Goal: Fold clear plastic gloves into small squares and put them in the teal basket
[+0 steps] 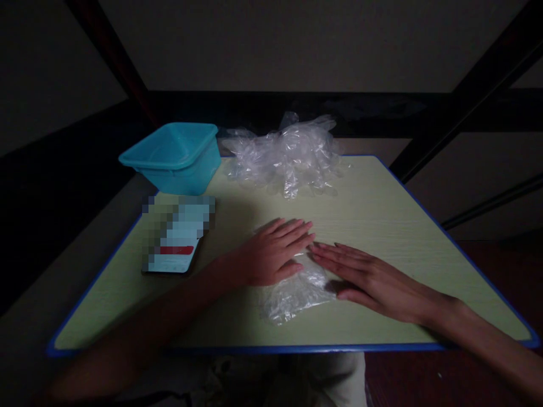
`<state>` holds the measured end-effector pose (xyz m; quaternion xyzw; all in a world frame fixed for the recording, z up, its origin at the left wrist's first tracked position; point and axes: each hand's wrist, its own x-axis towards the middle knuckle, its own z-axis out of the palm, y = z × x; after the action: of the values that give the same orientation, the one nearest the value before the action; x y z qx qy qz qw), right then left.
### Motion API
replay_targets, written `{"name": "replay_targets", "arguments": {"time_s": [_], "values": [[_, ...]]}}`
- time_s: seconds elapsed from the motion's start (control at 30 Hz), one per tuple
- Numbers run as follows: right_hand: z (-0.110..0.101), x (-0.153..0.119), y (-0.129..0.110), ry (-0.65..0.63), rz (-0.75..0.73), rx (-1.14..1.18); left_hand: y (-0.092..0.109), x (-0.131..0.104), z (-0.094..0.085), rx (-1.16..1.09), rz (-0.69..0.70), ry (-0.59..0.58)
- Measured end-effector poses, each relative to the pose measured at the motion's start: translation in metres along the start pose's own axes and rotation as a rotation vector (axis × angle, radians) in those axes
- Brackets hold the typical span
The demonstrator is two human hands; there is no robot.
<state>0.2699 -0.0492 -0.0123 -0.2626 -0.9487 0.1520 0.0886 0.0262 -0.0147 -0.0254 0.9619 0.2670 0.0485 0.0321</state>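
Observation:
A clear disposable plastic glove lies on the table near its front edge, thin and wrinkled, its far part hidden by my hands. My left hand rests flat on its far left part, palm down with the fingers stretched out. From the right, my right hand reaches over its right side, fingers straight and close together, fingertips beside those of my left hand. Neither hand grips anything. Further back, a loose heap of similar clear plastic gloves lies at the table's far edge.
A blue plastic basket stands at the back left corner. In front of it lies a phone with its screen lit and partly blurred. The pale table has a blue rim. Dark bars and a wall rise behind it.

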Motion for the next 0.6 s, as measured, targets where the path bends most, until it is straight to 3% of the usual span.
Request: {"name": "replay_targets", "arguments": {"time_s": [0.27, 0.4, 0.6], "values": [[0.011, -0.006, 0.003, -0.098, -0.064, -0.149, -0.004, -0.003, 0.006, -0.001, -0.011, -0.039], [0.003, -0.003, -0.002, -0.009, -0.107, -0.194, -0.003, -0.004, 0.008, 0.003, -0.024, -0.038], [-0.010, 0.001, -0.014, 0.189, -0.296, -0.341, -0.004, -0.003, 0.008, 0.006, -0.013, -0.025]]}}
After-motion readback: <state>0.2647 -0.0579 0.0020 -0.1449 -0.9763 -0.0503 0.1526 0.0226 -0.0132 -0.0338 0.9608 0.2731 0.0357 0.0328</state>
